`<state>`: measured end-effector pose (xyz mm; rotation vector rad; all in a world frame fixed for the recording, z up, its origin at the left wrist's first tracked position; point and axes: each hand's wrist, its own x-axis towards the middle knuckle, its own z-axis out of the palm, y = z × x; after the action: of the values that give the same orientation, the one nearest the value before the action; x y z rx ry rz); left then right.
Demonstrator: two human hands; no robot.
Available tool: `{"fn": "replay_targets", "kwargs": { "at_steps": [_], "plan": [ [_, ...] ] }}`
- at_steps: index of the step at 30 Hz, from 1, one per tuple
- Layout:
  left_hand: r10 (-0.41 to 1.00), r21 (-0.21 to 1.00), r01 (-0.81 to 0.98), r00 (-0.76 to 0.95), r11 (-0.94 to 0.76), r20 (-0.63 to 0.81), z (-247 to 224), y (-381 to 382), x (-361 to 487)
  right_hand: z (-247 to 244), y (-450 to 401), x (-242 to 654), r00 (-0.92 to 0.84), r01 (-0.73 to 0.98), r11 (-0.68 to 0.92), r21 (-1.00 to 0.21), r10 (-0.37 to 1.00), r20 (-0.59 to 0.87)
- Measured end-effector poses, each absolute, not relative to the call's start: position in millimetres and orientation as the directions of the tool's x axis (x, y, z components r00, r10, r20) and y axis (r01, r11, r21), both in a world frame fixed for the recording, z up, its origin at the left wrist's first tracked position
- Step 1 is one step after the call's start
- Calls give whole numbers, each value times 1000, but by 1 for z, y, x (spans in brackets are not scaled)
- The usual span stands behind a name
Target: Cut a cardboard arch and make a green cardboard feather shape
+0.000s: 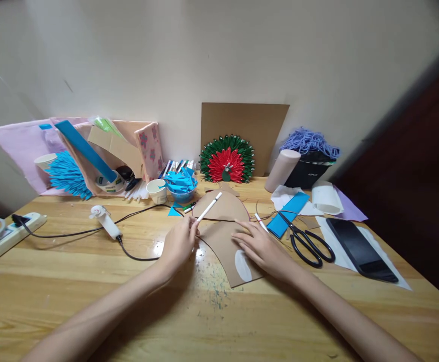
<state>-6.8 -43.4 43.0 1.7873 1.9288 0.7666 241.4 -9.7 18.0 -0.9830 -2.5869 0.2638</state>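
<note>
My left hand (179, 240) is closed round a slim white marker (209, 207), which slants up and to the right over the cardboard. Beneath its fingers is the left edge of a brown cardboard piece (223, 251) with curved sides. My right hand (260, 245) lies on this piece with fingers spread, beside a white oval patch (243, 265). Just behind lies a rounded cardboard piece (223, 203) with a reddish line along its edge. A second white marker (261, 222) rests to the right of it, close to black-handled scissors (310, 244).
A glue gun (106, 222) with its black cord lies left, near a power strip (11, 239). Behind are a paper cup (156, 191), a bowl of blue strips (181, 183) and a red-green peacock craft (227, 160). A phone (360, 249) and blue folded strip (289, 213) lie right.
</note>
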Motion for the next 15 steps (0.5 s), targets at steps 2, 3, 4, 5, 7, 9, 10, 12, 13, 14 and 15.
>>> {"fn": "replay_targets", "kwargs": {
  "at_steps": [2,3,4,5,7,9,10,12,13,14,15],
  "plan": [
    [987,597,797,-153,95,47,38,-42,-12,19,4,228,-722,611,750,-252,659,211],
    [983,564,817,-178,120,50,34,-40,-15,19,11,222,-736,611,755,-237,652,183],
    [978,525,840,-198,136,63,31,-38,-19,18,17,217,-744,613,758,-223,649,162],
    [974,485,863,-209,144,82,27,-34,-22,17,22,212,-745,619,756,-210,651,147],
    [971,418,899,-199,127,132,21,-25,-27,14,31,205,-722,654,732,-190,679,132],
    [970,374,924,-156,77,184,17,-13,-31,11,36,203,-675,705,688,-173,726,135],
    [971,353,935,-120,41,205,15,-6,-32,9,38,203,-649,730,663,-165,748,139],
    [969,332,943,-85,3,231,15,5,-35,8,42,205,-612,762,630,-150,776,151],
    [967,321,947,-79,-3,242,15,10,-37,8,43,207,-607,765,627,-145,778,160],
    [965,312,950,-80,-3,252,15,14,-39,8,44,208,-608,763,630,-144,775,171],
    [963,299,954,-78,-2,257,16,16,-40,8,44,210,-614,756,639,-145,768,183]
  ]
}}
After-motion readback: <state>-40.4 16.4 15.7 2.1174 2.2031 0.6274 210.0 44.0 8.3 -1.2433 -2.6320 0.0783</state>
